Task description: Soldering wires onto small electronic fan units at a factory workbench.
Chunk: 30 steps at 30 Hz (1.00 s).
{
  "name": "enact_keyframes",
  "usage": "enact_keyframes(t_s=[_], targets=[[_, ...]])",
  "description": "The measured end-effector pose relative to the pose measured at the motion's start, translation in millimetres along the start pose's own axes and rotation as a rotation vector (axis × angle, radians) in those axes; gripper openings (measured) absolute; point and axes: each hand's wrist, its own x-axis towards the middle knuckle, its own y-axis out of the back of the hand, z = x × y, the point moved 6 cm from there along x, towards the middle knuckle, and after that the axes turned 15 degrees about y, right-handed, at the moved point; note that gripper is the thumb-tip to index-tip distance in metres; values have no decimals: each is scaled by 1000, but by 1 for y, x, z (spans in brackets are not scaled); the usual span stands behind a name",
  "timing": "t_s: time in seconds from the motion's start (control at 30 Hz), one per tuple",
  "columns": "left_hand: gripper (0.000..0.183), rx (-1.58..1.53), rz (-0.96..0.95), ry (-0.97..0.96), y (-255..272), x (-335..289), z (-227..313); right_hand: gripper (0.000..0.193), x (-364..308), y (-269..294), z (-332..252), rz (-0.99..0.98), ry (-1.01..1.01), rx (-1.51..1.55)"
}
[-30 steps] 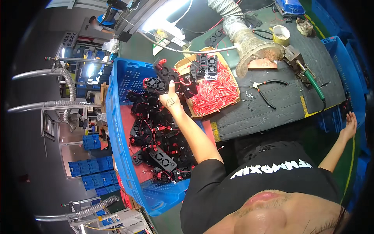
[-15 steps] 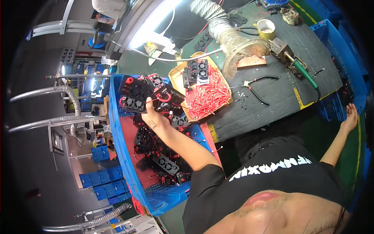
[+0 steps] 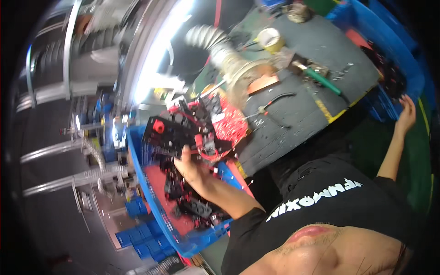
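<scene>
My left hand point(image 3: 191, 174) is closed on a black fan assembly point(image 3: 170, 137) with red wires and a red round part, its thumb across the near edge. More than one unit may be in that grip; blur hides this. The assembly is above the blue crate point(image 3: 153, 206) at the left, where several similar black fan units point(image 3: 197, 208) lie on a red sheet. Far to the right, my right hand point(image 3: 407, 114) is empty, fingers stretched out, beside the right blue crate point(image 3: 415, 75). Whether its fingertips touch the crate I cannot tell.
On the dark workbench point(image 3: 293, 123) are a heap of red sleeves point(image 3: 231, 123), pliers point(image 3: 266, 109), a green-handled soldering iron point(image 3: 323, 81), a yellow cup point(image 3: 270, 40) and a fume duct point(image 3: 229, 57). A bright lamp point(image 3: 162, 50) hangs beyond the left crate.
The view has turned, so the bench appears shifted left. The fan assembly is still in my left hand but tilted differently. My right hand appears closer to the right crate.
</scene>
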Motion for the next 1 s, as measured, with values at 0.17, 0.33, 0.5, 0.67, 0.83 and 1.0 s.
enact_keyframes(t_s=[0.17,0.33,0.5,0.67,0.83,1.0], targets=[[53,30,-332,169,-116,-6,-12,23,-1,14,-40,-53,525,-888],[52,133,-558,152,-272,-21,-20,54,38,26,3,46,84,-1191],[50,327,-756,379,-424,-43,-46,70,76,47,45,213,-247,-1315],[35,482,-1189,74,-580,-76,-99,48,73,53,83,-10,-451,-1126],[42,924,-1391,-132,-689,-116,-200,43,76,54,84,0,-476,-1177],[59,1359,-1654,-598,-738,-170,-294,39,80,50,74,0,-461,-1158]])
